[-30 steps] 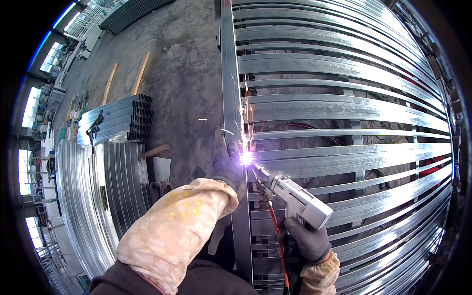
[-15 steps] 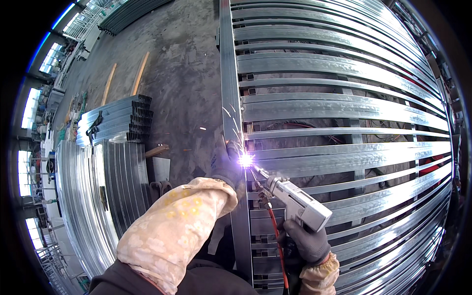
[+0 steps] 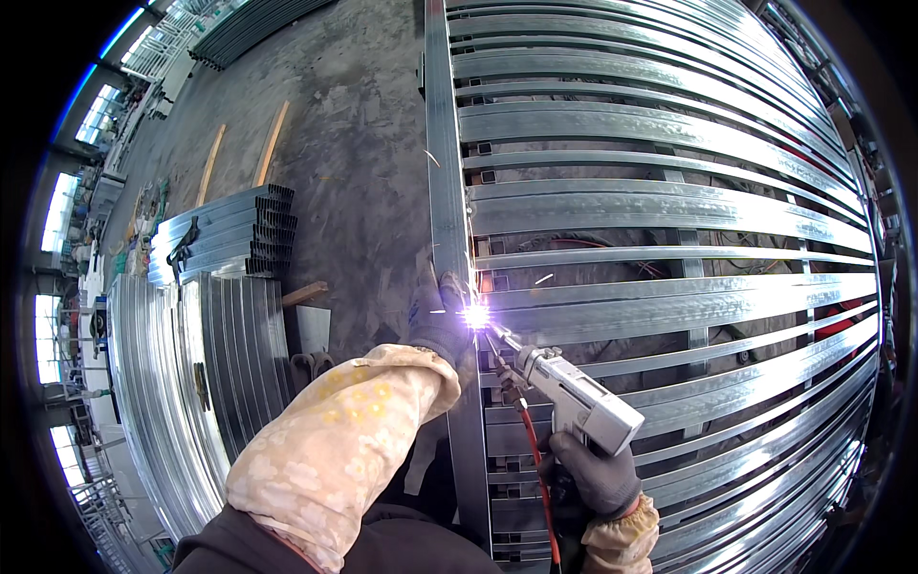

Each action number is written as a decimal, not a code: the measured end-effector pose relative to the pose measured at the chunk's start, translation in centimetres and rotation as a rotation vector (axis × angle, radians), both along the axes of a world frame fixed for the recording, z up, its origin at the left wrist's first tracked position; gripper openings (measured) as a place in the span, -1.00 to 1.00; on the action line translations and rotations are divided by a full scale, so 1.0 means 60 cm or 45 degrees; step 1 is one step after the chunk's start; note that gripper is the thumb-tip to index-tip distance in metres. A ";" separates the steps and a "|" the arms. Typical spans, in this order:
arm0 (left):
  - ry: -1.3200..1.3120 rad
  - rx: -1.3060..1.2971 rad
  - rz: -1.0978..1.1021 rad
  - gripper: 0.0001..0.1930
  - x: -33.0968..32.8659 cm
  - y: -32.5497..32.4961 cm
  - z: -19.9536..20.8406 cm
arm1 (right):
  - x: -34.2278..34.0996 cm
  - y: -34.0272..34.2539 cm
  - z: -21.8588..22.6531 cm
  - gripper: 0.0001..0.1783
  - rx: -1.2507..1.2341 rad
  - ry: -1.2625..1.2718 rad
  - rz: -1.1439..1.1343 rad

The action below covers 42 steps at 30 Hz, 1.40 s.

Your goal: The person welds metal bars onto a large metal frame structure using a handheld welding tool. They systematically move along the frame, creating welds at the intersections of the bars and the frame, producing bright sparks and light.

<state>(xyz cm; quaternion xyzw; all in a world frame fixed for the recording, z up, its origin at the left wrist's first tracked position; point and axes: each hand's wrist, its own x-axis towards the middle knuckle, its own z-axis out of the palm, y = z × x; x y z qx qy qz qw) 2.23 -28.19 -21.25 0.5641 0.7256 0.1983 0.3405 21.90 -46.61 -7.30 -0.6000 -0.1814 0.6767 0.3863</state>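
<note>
My right hand, in a dark grey glove, is closed round the handle of a silver-grey welding gun. A red hose runs down beside the gun's front. The nozzle points up and left to a bright violet-white glare with sparks, which hides the joint. That glare lies where a long metal tube meets the crosswise metal bars. My left hand, also gloved, grips the long tube just left of the glare, its fingers partly in shadow. A pale flowered sleeve covers my left forearm.
Stacked metal profiles lie on the floor at left, with another bundle at the far left. Two wooden strips lie on the concrete floor. Cables show beneath the bars. Windows line the left wall.
The glare has shifted very slightly left and down, and the gun has followed slightly. The sparks spread differently. Both hands keep their hold.
</note>
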 end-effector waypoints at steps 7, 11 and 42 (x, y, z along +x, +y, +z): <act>-0.104 -0.081 0.145 -0.59 0.014 -0.010 0.041 | 0.000 -0.006 -0.004 -0.69 0.028 0.001 0.027; -0.071 0.052 0.079 -0.60 0.021 -0.013 0.056 | 0.000 -0.006 0.001 -0.67 0.013 0.027 0.012; 0.084 -0.050 0.054 -0.45 0.015 -0.006 0.038 | 0.001 -0.030 0.004 -0.62 -0.027 0.053 0.008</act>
